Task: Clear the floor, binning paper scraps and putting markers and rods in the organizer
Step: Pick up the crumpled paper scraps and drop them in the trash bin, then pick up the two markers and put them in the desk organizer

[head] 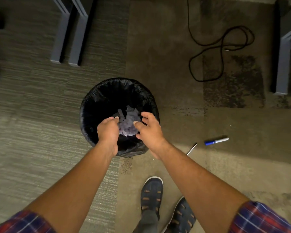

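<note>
Both hands are over the round bin with the black plastic liner (91, 101). Left hand (107, 130) is curled loosely, right hand (149, 130) has fingers spread, neither gripping anything. Pale crumpled paper scraps (128, 124) show between them, inside the bin. On the carpet floor (32, 132) to the right, well apart from the bin, lie a blue-capped white marker (216, 141) and a thin metal rod (192, 149).

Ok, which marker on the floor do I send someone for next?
Start at the black-lined bin in the middle of the carpet. Look to its right and a little nearer the person: the marker lies there, white barrel, blue cap. The thin metal rod beside it is plain and far slimmer.
</note>
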Action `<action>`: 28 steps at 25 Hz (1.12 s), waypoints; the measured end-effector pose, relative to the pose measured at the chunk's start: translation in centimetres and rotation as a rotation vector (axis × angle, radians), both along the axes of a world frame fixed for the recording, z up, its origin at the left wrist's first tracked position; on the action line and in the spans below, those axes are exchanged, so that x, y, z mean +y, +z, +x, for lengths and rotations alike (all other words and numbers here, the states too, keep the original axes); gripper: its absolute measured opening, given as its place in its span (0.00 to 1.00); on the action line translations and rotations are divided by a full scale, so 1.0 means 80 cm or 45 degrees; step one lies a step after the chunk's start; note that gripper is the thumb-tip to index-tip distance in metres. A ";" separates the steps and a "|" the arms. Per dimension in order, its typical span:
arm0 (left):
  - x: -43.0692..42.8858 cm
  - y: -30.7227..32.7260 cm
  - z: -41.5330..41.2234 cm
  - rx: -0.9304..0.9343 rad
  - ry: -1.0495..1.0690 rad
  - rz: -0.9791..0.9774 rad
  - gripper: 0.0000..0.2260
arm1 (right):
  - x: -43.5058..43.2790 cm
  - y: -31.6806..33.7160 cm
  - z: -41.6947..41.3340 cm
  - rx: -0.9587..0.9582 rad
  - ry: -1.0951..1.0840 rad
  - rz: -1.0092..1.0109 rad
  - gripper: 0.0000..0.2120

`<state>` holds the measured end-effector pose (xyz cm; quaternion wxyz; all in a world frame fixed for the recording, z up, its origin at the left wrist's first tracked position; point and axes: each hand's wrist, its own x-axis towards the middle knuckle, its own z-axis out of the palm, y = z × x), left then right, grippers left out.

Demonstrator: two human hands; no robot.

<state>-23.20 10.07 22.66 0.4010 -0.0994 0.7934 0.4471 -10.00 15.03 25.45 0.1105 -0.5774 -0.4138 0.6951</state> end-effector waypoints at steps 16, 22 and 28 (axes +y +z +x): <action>0.028 -0.048 0.256 0.478 -1.033 0.389 0.08 | -0.030 -0.093 0.259 -0.514 -0.351 0.361 0.13; 0.036 -0.176 0.336 0.468 -1.472 0.289 0.09 | -0.079 -0.201 0.390 -0.821 -0.376 0.237 0.12; 0.070 -0.286 0.403 0.522 -1.757 0.184 0.11 | -0.116 -0.294 0.474 -0.986 -0.251 0.005 0.17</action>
